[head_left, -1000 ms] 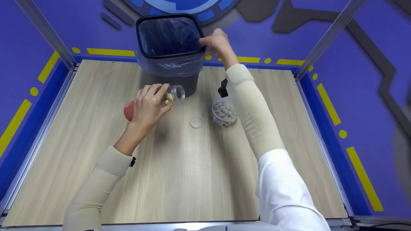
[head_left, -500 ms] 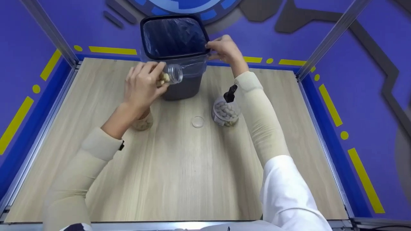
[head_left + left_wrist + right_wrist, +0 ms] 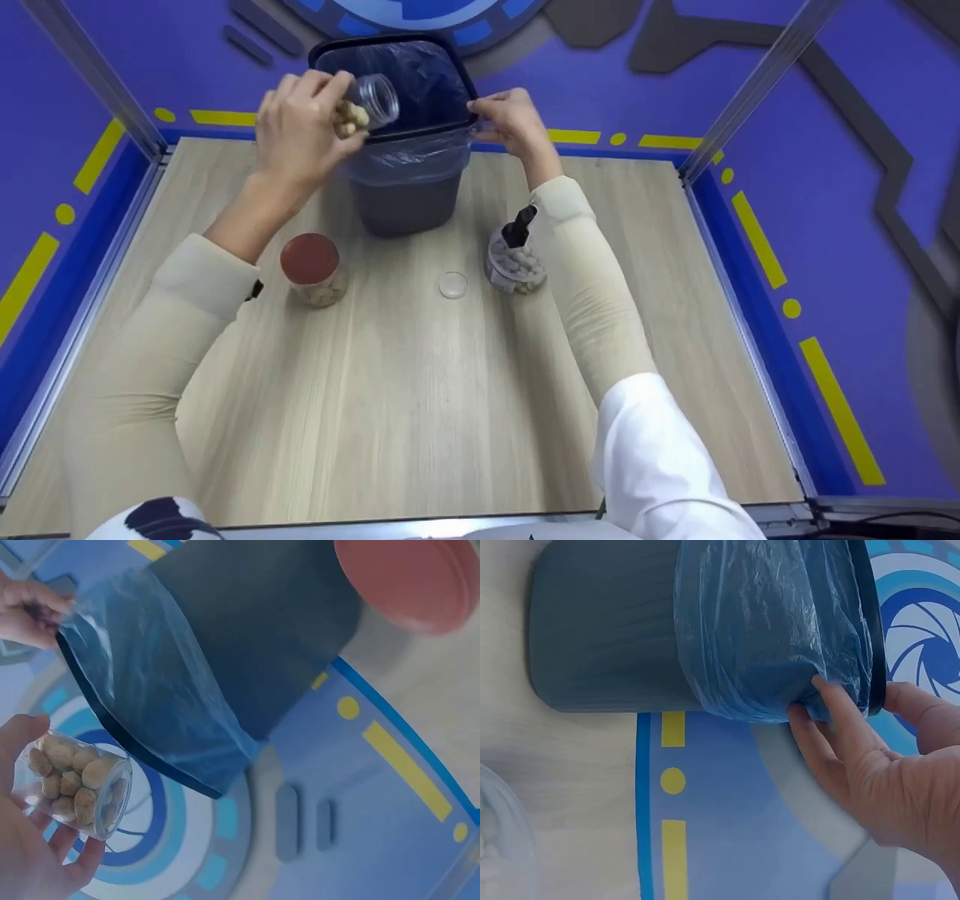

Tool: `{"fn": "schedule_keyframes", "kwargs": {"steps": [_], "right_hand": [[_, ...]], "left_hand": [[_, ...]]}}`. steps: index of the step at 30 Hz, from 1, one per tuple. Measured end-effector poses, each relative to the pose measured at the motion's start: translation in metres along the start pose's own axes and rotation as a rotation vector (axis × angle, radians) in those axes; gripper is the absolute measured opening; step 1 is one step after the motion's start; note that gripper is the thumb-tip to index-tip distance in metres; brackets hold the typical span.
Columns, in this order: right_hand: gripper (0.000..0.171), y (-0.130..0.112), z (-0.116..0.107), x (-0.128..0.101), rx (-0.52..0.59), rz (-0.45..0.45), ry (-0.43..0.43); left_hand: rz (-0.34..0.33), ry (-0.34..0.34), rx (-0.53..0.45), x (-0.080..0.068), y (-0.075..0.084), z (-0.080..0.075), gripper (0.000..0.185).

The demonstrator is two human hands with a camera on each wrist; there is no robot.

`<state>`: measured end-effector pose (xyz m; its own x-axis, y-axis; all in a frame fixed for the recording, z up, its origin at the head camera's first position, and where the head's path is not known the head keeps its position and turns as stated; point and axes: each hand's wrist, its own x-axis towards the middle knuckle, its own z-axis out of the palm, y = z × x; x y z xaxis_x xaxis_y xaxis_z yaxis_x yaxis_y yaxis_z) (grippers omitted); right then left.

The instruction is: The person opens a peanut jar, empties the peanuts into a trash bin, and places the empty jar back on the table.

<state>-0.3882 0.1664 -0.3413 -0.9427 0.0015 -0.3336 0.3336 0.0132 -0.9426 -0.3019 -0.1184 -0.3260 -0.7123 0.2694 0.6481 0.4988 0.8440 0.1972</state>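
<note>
My left hand (image 3: 300, 131) grips a small clear jar (image 3: 367, 103) with several tan nuts (image 3: 71, 780) inside, lying tilted on its side. Its open mouth sits over the left rim of a dark bin (image 3: 401, 187) lined with a blue plastic bag (image 3: 772, 630). My right hand (image 3: 510, 120) holds the bin's right rim, its fingers (image 3: 836, 720) pressed on the bag. The bin stands at the far edge of the wooden table (image 3: 420, 405).
A jar with a red lid (image 3: 310, 259) stands on the table left of the bin. An open jar of pale nuts (image 3: 514, 266) stands on the right, with a clear lid (image 3: 453, 285) lying flat beside it. Metal frame posts (image 3: 90, 71) flank the table.
My left hand has lifted the open jar up and away, from just over the table to the bin's left rim. The right hand has stayed on the bin's right rim.
</note>
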Motion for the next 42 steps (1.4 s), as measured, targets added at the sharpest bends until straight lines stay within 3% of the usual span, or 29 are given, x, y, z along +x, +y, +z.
{"fn": "schedule_keyframes", "kwargs": {"steps": [4,10,13,18,24,27,31,42], "right_hand": [[0.030,0.000,0.001,0.000,0.026,0.018,0.012],[0.028,0.002,0.002,0.001,0.048,0.045,0.037],[0.026,0.002,0.003,0.001,0.044,0.044,0.043],[0.024,0.003,0.007,0.000,0.059,0.041,0.045],[0.024,0.003,0.006,-0.001,0.084,0.030,0.058],[0.022,0.005,0.004,-0.001,0.076,0.020,0.064],[0.020,0.006,0.003,-0.001,0.069,0.019,0.067],[0.020,0.005,0.003,0.000,0.064,0.046,0.067]], "left_hand": [[-0.021,-0.032,0.047,0.009,-0.009,-0.001,0.050],[-0.028,-0.184,0.096,0.021,-0.013,0.002,0.053],[-0.031,-0.225,0.126,0.030,-0.016,0.003,0.056],[0.022,-0.233,0.207,0.042,-0.024,0.007,0.056],[0.142,-0.242,0.376,0.053,-0.025,0.014,0.042],[0.173,-0.307,0.466,0.058,-0.023,0.017,0.044],[0.166,-0.418,0.517,0.063,-0.020,0.018,0.053],[0.220,-0.404,0.549,0.066,-0.022,0.017,0.049]]}}
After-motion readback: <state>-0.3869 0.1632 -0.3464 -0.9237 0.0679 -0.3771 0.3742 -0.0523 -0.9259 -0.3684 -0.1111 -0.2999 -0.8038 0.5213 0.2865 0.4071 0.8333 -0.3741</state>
